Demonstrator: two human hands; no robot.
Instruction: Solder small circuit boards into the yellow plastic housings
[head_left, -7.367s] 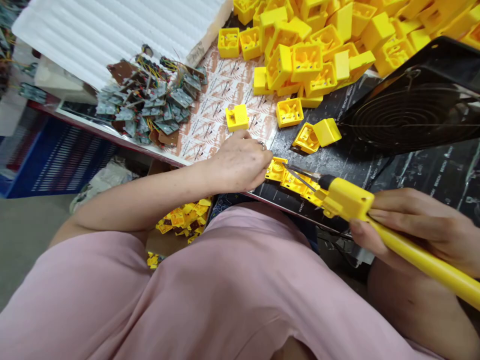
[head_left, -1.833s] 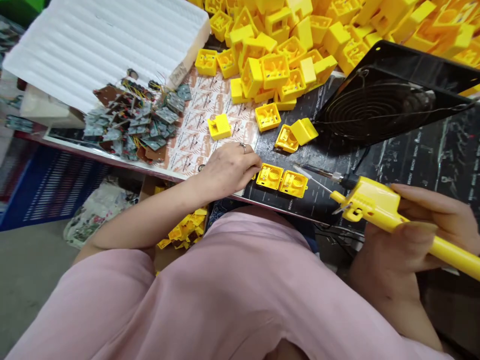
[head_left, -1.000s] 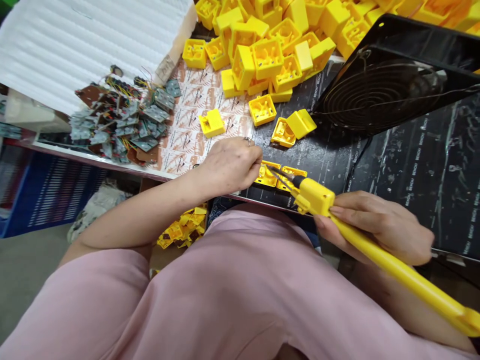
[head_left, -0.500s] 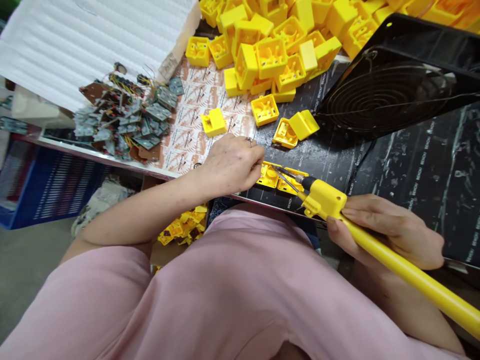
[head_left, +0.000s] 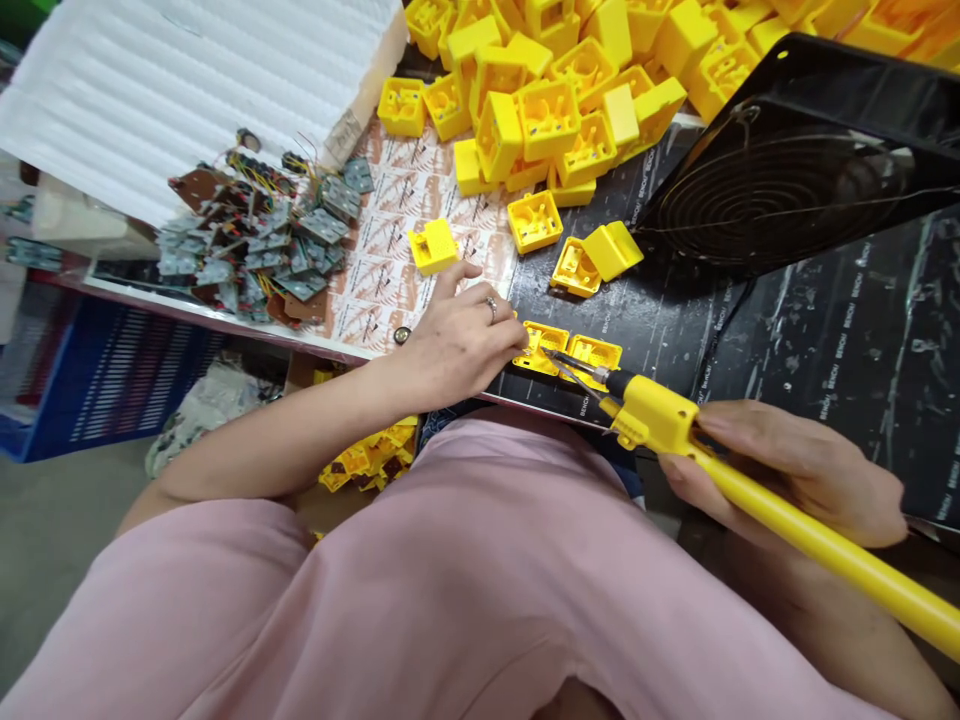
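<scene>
My right hand (head_left: pixel 802 470) is wrapped round the yellow body of a soldering iron (head_left: pixel 660 412). Its metal tip reaches into a small open yellow plastic case (head_left: pixel 546 348), and a thin tube runs beside the tip. My left hand (head_left: pixel 469 338) is at that case's left side, thumb and forefinger pinched at its edge while the little finger is raised. Whatever the pinch holds is too small to make out. A second open yellow case (head_left: pixel 600 350) lies right beside the first, partly behind the iron.
Many yellow housings (head_left: pixel 547 115) are piled at the back. Small circuit boards with wires (head_left: pixel 262 250) are heaped at left, by white foam sheeting (head_left: pixel 187 80). A black fan (head_left: pixel 780 180) stands at right. A round part (head_left: pixel 402 335) lies near the table edge.
My left hand has loosened from a tight curl, its little finger lifting, and a round part beside the wrist shows more. The iron's tip stays at the left case.
</scene>
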